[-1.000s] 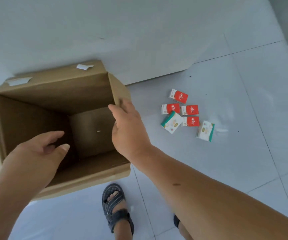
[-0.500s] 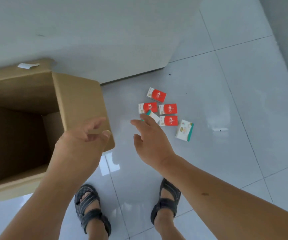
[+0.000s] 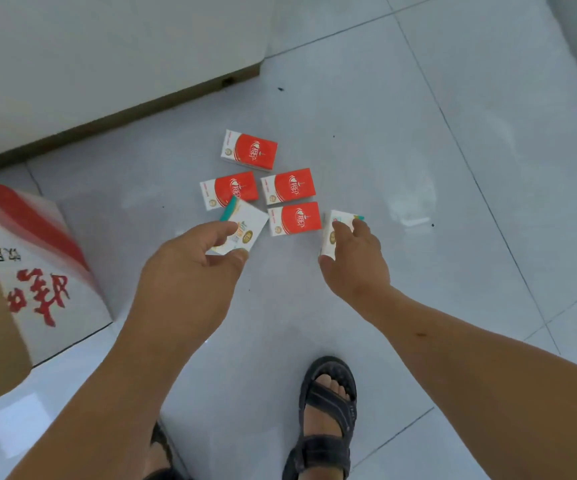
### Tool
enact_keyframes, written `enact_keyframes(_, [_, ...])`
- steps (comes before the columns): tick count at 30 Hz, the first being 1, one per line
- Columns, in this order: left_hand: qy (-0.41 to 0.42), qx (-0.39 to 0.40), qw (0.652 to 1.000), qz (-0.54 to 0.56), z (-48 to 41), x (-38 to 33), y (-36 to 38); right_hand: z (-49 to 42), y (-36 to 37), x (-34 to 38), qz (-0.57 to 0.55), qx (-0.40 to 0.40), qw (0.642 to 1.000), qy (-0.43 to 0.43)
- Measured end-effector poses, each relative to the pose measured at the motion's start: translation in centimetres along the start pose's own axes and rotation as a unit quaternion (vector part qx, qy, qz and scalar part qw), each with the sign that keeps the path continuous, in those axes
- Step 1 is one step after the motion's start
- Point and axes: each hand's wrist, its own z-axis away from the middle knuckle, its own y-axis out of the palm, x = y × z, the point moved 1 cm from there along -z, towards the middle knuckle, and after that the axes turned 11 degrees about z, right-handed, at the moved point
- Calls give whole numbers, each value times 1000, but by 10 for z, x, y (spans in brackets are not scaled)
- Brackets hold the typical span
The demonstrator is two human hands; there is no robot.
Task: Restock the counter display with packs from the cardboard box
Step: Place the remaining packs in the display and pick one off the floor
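A pale tiled floor (image 3: 436, 306) fills the view, with a white counter front (image 3: 107, 57) along the top left. The cardboard box (image 3: 37, 271), printed with red characters, stands at the left edge. The left hand (image 3: 190, 275) pinches a white-and-teal pack (image 3: 245, 226) between thumb and forefinger. The right hand (image 3: 356, 261) curls over a second white-and-teal pack (image 3: 335, 233), seemingly gripping it. A black sandal (image 3: 325, 410) shows below. Four red packs (image 3: 288, 186) lie close together on the tiles, between and just beyond the hands.

Glossy pale-grey floor tiles (image 3: 418, 109) are crossed by thin grout lines and bordered, upper left, by a white panel (image 3: 107, 46) edged in brown.
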Motion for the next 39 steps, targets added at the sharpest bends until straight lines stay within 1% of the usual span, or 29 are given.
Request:
enact_keyframes(4, [7,18,1000,0,-34,15,32,-34,43,-6,-11,-24,999,25])
enact_keyframes(8, [18,40,999,7,-55,14,48,-55,59,-9,-34,-38,998,38])
enact_keyframes(13, [38,53,998,-1,-65,13,52,-66,60,-7,-61,-34,996,61])
enact_keyframes(17, [43,67,996,-25,-46,3,45,-39,29,4,-117,-59,989,62])
enact_keyframes(21, [28,91,994,-46,-2,-28,30,21,-38,26,-171,-93,981,23])
enact_keyframes(23, [24,125,991,-48,25,-44,20,55,-80,39,-210,-97,973,2])
enact_keyframes(26, [41,192,979,49,68,-70,-6,110,-146,57,-252,-115,961,-23])
enact_keyframes(27, [49,197,975,85,83,-80,-18,129,-169,63,-262,-121,957,-26])
enact_keyframes(30, [79,164,970,164,132,-119,-63,187,-231,79,-278,-133,951,-37])
enact_keyframes(33, [107,149,958,218,179,-165,-114,239,-291,87,-302,-141,940,-78])
enact_keyframes(36, [109,136,954,243,228,-214,-174,290,-361,91,-312,-166,929,-108])
enact_keyframes(39, [112,118,956,244,281,-267,-238,345,-436,98,-321,-180,915,-162])
